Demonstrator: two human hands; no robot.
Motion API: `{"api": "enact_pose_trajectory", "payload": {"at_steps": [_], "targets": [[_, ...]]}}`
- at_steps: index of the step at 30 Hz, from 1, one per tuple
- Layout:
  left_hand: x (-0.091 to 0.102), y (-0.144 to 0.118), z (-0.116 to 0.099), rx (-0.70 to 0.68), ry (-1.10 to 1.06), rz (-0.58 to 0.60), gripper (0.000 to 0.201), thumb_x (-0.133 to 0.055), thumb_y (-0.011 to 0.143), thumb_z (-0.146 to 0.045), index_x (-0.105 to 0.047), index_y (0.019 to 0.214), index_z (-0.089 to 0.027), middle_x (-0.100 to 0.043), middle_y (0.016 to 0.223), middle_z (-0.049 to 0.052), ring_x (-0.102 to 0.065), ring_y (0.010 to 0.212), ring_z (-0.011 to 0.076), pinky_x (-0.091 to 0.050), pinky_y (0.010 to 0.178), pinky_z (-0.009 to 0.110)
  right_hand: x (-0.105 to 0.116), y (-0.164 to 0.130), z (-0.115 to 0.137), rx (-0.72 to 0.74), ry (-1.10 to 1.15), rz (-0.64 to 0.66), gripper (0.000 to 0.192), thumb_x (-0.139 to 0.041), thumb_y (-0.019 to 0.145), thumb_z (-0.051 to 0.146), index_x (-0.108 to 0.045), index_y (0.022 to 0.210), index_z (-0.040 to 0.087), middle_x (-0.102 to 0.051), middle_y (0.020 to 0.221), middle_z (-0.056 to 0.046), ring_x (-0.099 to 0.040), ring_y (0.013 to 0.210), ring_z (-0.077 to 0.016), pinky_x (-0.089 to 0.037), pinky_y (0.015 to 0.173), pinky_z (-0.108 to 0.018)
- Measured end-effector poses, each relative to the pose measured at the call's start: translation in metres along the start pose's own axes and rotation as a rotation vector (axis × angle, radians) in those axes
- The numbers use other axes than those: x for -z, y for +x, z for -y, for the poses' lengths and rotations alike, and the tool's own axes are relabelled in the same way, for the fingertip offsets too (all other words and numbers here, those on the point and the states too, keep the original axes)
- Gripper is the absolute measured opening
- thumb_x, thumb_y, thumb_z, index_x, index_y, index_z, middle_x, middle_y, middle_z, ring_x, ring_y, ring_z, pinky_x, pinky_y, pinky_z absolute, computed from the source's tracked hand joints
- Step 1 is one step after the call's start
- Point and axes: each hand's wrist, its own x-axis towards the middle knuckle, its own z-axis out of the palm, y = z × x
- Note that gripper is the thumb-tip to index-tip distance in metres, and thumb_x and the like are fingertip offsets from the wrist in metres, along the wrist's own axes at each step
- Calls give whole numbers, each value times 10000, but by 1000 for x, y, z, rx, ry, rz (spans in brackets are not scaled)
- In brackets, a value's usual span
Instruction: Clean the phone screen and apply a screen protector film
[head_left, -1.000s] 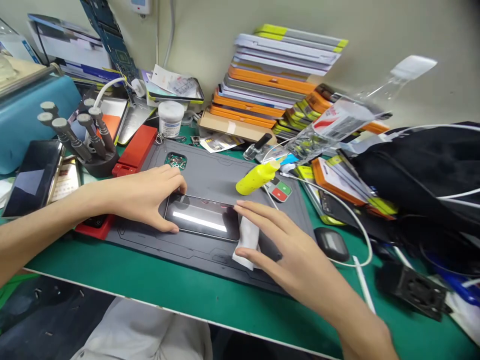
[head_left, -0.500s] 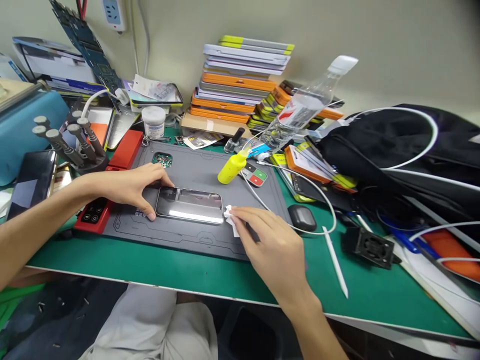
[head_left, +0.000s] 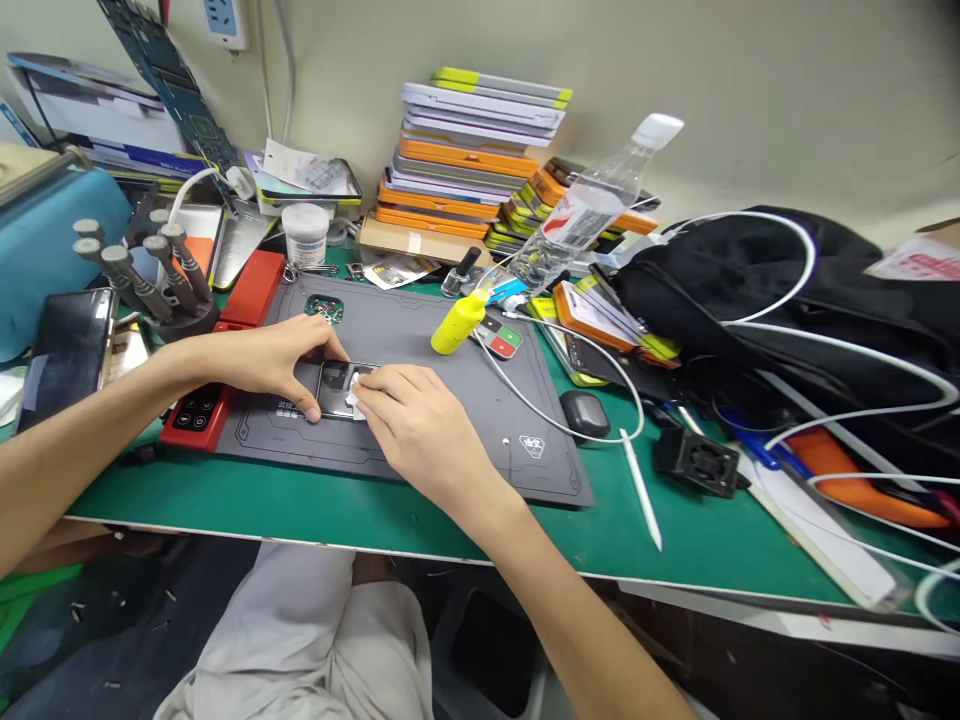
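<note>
A smartphone (head_left: 331, 378) lies flat on the grey work mat (head_left: 390, 320), its dark screen facing up. My left hand (head_left: 264, 358) grips its left end, thumb on the near edge and fingers at the far edge. Pinched in the fingertips of my right hand (head_left: 420, 418) is a small white tissue (head_left: 354, 394), pressed against the screen. That hand covers the phone's right part. Beyond it a yellow squeeze bottle (head_left: 457, 325) stands tilted on the mat.
A screwdriver holder (head_left: 184, 320) and red device (head_left: 201, 412) stand at the left. A plastic bottle (head_left: 577, 215) leans behind the mat. To the right are a black case (head_left: 586, 413), white stylus (head_left: 641, 490), cables and a black bag (head_left: 720, 280). Boxes (head_left: 457, 180) are stacked against the wall.
My right hand has moved left with the tissue, from beside the phone's right end onto its screen. My left hand stays on the phone's left end. The view has shifted slightly.
</note>
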Motion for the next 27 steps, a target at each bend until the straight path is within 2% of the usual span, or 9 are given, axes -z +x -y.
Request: {"api": "enact_pose_trajectory", "payload": {"at_steps": [8, 15, 20, 24, 27], "targets": [[-1, 2, -3, -23, 12, -6, 973, -870, 740, -888, -680, 1396, -195, -659, 1444, 159, -596, 1369, 377, -471, 1159, 409, 7, -11, 2, 11, 36, -55, 191, -671, 1188, 126, -841, 1273, 108, -892, 1250, -92, -792, 1229, -295, -606, 1094, -447], [-3, 5, 0, -37, 52, -16, 1008, -846, 709, -919, -673, 1389, -196, -666, 1435, 161, -593, 1355, 392, -486, 1159, 435, 0, -5, 8, -50, -8, 35, 276, -598, 1204, 106, -855, 1263, 185, -875, 1231, -113, -797, 1206, -286, -624, 1079, -447], [-5, 6, -1, -59, 38, -17, 995, -817, 717, -935, -669, 1371, -200, -665, 1469, 173, -591, 1383, 397, -490, 1173, 436, 3, -11, 16, 44, -45, -35, 284, -586, 1182, 53, -840, 1271, 142, -875, 1202, -115, -785, 1201, -282, -625, 1114, -452], [-7, 6, 1, -95, 38, -26, 959, -835, 722, -913, -682, 1373, -225, -671, 1503, 160, -596, 1395, 388, -492, 1185, 425, 2, -9, 17, 20, -55, -10, 321, -572, 1179, 58, -850, 1249, 204, -876, 1197, -105, -793, 1175, -290, -638, 1092, -478], [-8, 7, 3, -95, 45, -31, 971, -828, 724, -914, -682, 1376, -209, -669, 1503, 173, -595, 1392, 393, -494, 1184, 431, -3, -4, 18, 36, -72, -12, 339, -552, 1170, 42, -853, 1238, 183, -874, 1202, -127, -799, 1196, -297, -650, 1103, -483]]}}
